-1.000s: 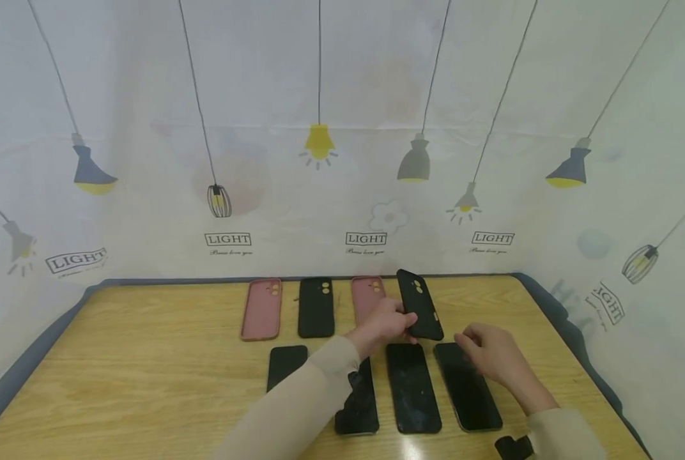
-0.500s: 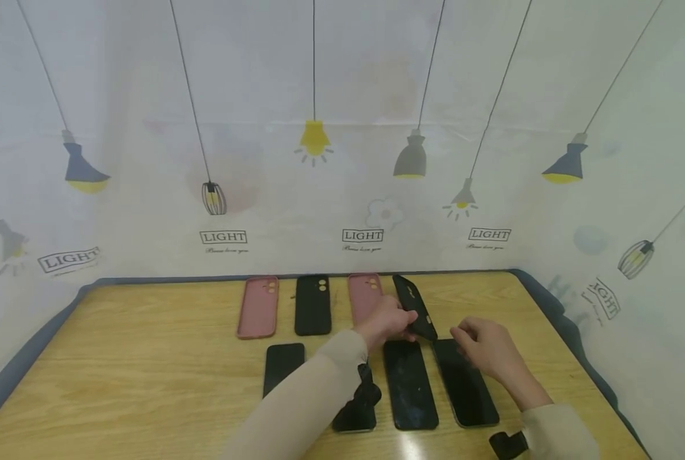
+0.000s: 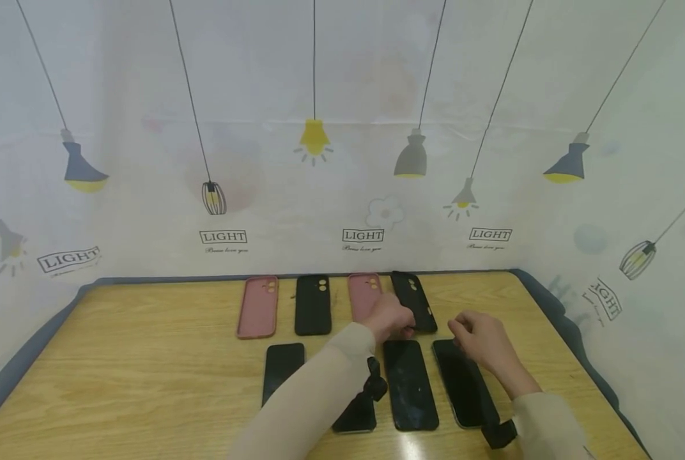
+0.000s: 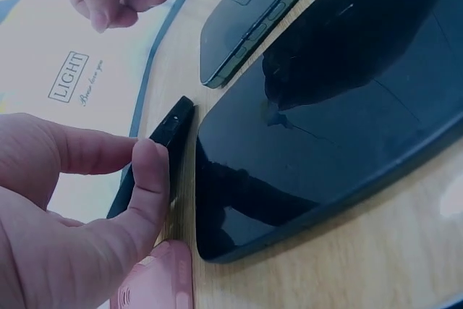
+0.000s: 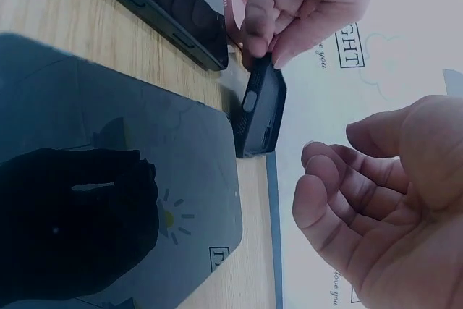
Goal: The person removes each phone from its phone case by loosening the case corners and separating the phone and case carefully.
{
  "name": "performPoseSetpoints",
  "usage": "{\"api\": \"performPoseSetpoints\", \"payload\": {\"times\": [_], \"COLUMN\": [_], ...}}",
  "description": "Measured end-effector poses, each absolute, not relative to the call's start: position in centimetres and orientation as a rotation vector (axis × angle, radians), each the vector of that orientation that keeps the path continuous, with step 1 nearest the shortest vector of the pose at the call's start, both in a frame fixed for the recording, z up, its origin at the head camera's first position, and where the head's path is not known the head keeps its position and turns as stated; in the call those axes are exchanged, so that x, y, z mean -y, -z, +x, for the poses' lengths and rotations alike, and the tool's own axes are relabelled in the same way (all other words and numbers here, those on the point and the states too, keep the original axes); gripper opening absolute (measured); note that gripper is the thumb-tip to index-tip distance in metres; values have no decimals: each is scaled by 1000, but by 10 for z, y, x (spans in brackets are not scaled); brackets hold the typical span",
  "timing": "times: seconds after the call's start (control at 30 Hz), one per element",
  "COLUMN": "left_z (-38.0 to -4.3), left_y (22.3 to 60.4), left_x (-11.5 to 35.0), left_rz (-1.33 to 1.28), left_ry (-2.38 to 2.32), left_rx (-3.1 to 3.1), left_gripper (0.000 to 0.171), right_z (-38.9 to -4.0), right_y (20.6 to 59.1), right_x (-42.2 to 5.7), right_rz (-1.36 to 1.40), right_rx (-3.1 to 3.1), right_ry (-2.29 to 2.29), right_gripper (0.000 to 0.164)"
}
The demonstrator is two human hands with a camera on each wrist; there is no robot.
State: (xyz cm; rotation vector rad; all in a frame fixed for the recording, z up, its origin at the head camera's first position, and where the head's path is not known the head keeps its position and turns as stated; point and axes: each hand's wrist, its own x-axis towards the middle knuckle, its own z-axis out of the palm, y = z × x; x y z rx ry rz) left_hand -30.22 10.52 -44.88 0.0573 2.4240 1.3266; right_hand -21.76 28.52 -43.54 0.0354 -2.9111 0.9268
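My left hand [image 3: 393, 317] pinches the near end of a black phone case [image 3: 413, 295] between thumb and fingers. The case is at the right end of the back row, its near end still raised in the right wrist view, where its hollow side and side cut-out show. My right hand [image 3: 485, 342] holds nothing; its fingers are loosely curled in the right wrist view, above the far end of the rightmost dark phone [image 3: 468, 390]. Another dark phone [image 3: 411, 386] lies just left of that one, in front of my left hand.
Left of the held case lie a pink phone case [image 3: 365, 291], partly hidden by my left hand, a black case [image 3: 313, 306] and another pink case [image 3: 257, 306]. Two more phones, one at the left [image 3: 283, 364], are partly covered by my left sleeve. A printed cloth [image 3: 262, 160] surrounds the wooden table [image 3: 147, 358].
The black case has come down from a steep tilt towards the tabletop, still in my left hand. My right hand has stayed near the rightmost phone, shifting only slightly.
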Motion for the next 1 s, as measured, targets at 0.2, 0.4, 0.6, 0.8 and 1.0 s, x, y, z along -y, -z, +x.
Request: {"api": "performPoseSetpoints", "payload": {"times": [0.2,0.4,0.6,0.8,1.0], "left_z": [-306,-301,-299,-297,-292], "left_y": [451,448,447,447,443], "left_x": [-110,-111,-110,-108,-101], "left_rz": [124,82,59,65,140], "left_ry": [-1217,-1183,-1234,-1219,-1253], "left_rx": [-2503,-2537,-2489,-2494,-2475], "left_gripper": [37,13,10,10,11], "right_z": [-217,-217,-218,-217,-216], "right_y": [436,437,437,436,433], "right_x": [-283,-283,-282,-280,-278], "right_rz": [20,2,-3,-22,-37], "right_rx": [2920,2928,2930,2925,2924], "right_ry": [-955,-980,-997,-1034,-1051], "right_gripper": [20,20,20,21,23]}}
